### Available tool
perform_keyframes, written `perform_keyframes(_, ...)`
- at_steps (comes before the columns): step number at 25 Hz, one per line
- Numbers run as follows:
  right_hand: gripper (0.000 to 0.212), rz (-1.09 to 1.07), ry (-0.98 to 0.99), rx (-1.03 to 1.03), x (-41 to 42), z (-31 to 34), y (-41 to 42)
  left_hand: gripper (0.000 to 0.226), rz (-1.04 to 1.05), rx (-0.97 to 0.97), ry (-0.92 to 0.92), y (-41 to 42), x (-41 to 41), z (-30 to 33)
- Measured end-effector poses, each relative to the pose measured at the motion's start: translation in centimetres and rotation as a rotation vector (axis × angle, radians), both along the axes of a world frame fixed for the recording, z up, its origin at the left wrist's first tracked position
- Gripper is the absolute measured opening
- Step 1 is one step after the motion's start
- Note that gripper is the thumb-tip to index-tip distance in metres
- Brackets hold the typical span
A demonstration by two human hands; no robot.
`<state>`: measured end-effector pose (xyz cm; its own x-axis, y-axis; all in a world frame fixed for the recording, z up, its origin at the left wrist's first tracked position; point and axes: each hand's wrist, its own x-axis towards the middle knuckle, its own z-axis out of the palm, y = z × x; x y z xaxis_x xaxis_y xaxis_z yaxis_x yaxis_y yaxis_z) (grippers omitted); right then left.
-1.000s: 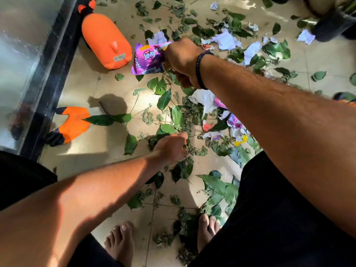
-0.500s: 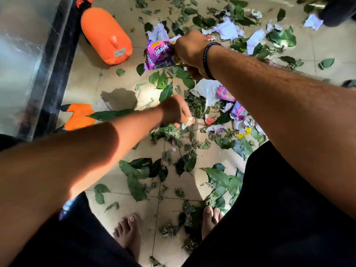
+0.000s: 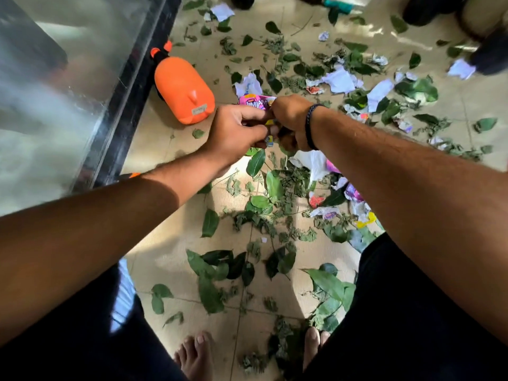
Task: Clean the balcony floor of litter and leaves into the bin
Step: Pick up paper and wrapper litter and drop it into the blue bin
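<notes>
- bare feet stand on the tiled balcony floor at the near edge, with green leaves scattered between and just ahead of them.
- a little further out, both forearms reach forward and meet above the floor; the left hand has its fingers curled, pinching a small colourful scrap and pressing it toward the other hand.
- the right hand, a dark band on its wrist, is closed around a pink snack wrapper, whose printed end sticks out past the knuckles; what else sits in that fist cannot be told.
- the wrapper looks light, thin and crinkly, likely slick to the touch, so a bunched fistful seems a safer hold than a fingertip grip on one corner.
- the leaves appear limp and featherweight; judged from this, scooping them in handfuls would suit better than picking them singly.
- under and right of the hands lie torn white paper and more bright wrapper bits, mixed in with the leaves.
- to the left, an orange watering can lies on its side against the dark frame of a glass door.
- further off, more paper scraps and leaves cover the tiles; no bin is visible, so most of the job seems undone.
</notes>
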<state>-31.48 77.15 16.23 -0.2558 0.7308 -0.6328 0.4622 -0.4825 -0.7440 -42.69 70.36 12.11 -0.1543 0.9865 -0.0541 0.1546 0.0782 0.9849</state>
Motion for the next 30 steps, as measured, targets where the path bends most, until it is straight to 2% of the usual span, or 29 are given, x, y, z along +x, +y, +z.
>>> perform_keyframes(4, 0.04, 0.08, 0.125, -0.255, 0.4, 0.4, 0.4, 0.023, 0.081, 0.006, -0.091, 0.2, -0.6, 0.1)
perform_keyframes(6, 0.044, 0.111, 0.101, -0.304, 0.2, -0.1, 0.6, 0.026, 0.12, 0.08, 0.009, 0.5, -0.6, -0.3)
perform_keyframes(8, 0.041, 0.101, 0.043, -0.239, -0.1, -0.4, 0.4, 0.018, 0.161, 0.168, 0.217, 0.8, -0.1, -1.1)
perform_keyframes(9, 0.04, 0.114, -0.021, -0.146, -0.2, -0.5, 0.4, 0.011, 0.17, 0.191, 0.285, 0.7, 0.1, -1.7)
perform_keyframes(11, 0.03, 0.239, -0.267, 0.142, 0.1, -0.6, 0.3, 0.005, 0.126, 0.151, 0.3, -0.5, 0.8, -2.9)
perform_keyframes(13, 0.016, 0.346, -0.474, 0.338, 0.8, -0.4, 0.5, 0.012, -0.049, -0.052, 0.398, -2.8, 1.2, -5.2)
perform_keyframes(16, 0.028, 0.385, -0.496, 0.283, 1.5, -0.5, 1.0, 0.021, -0.62, -0.348, 0.865, -7.4, 1.8, -9.0)
perform_keyframes(18, 0.034, 0.457, -0.491, 0.232, 1.2, -0.7, 0.4, 0.025, -0.874, -0.333, 0.97, -9.0, 1.4, -11.4)
perform_keyframes(20, 0.034, 0.547, -0.493, 0.225, 0.8, -0.9, -0.2, 0.037, -0.972, -0.194, 1.129, -9.2, 0.6, -13.3)
perform_keyframes(21, 0.032, 0.574, -0.494, 0.23, 0.8, -0.8, -0.4, 0.042, -0.969, -0.224, 1.118, -9.1, 0.3, -14.6)
perform_keyframes(22, 0.031, 0.586, -0.493, 0.239, 0.9, -0.7, -0.5, 0.037, -0.976, -0.303, 1.107, -9.3, 0.5, -15.4)
perform_keyframes(23, 0.031, 0.584, -0.487, 0.245, 1.2, -0.6, -0.5, 0.025, -0.922, -0.465, 1.0, -9.6, 1.3, -15.8)
perform_keyframes(24, 0.032, 0.574, -0.48, 0.247, 1.4, -0.4, -0.5, 0.016, -0.871, -0.469, 0.987, -9.9, 1.8, -16.3)
perform_keyframes(27, 0.034, 0.549, -0.44, 0.237, 2.1, -0.2, -0.7, 0.019, -0.789, -0.539, 0.944, -9.5, 2.5, -16.2)
perform_keyframes(30, 0.033, 0.554, -0.425, 0.231, 2.6, 0.0, -0.9, 0.018, -0.793, -0.575, 0.912, -9.3, 2.9, -17.1)
